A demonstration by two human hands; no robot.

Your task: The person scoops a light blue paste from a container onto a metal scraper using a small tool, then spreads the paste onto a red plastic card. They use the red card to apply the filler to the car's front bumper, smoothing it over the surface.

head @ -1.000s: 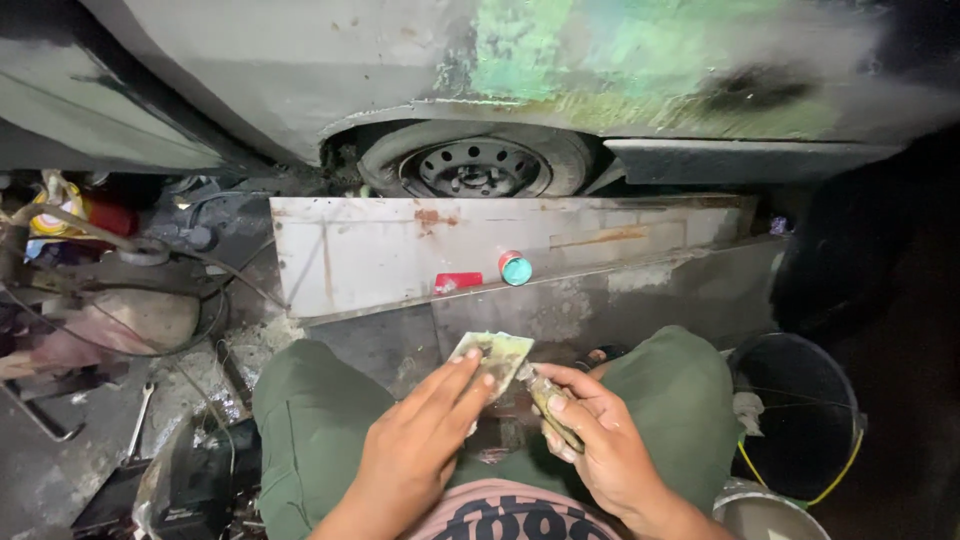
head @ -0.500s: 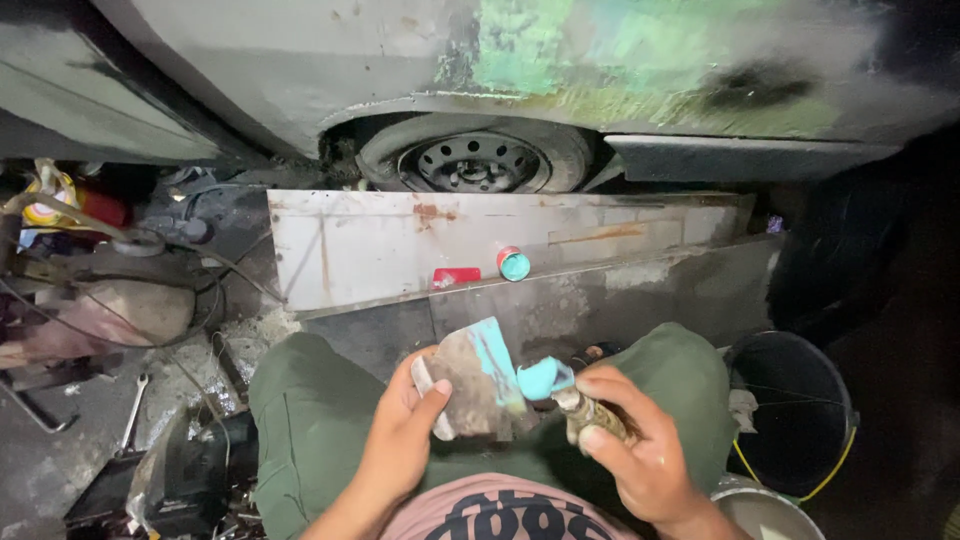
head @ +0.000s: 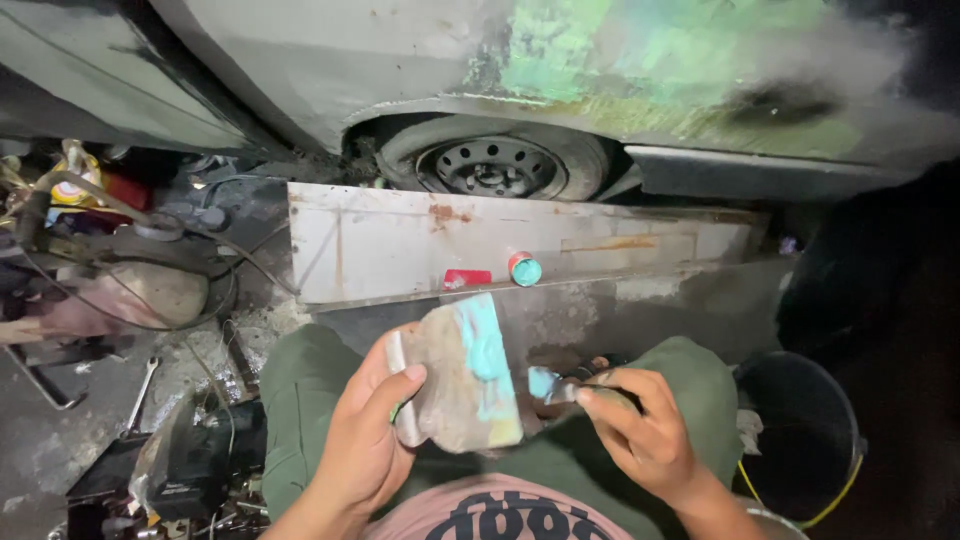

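Observation:
My left hand [head: 365, 435] grips a flat, dirty mixing board [head: 465, 385] over my lap, its face tilted toward me and smeared with turquoise filler [head: 485, 345]. To its right, my right hand [head: 645, 430] holds a small putty knife [head: 555, 387] whose blade carries turquoise paste and touches the board's right edge. My knees in green trousers [head: 300, 390] frame both hands.
A rusty grey metal panel [head: 400, 250] lies ahead with a small red tin [head: 467, 279] and a teal-capped can [head: 524, 268] on it. Behind stands a car wheel [head: 495, 165] under a sanded body. Tools and cables clutter the left; a black bucket [head: 810, 440] sits right.
The board went from lying flat between both hands to being lifted and tilted by my left hand. My right hand has moved right and brought the putty knife to the board's edge.

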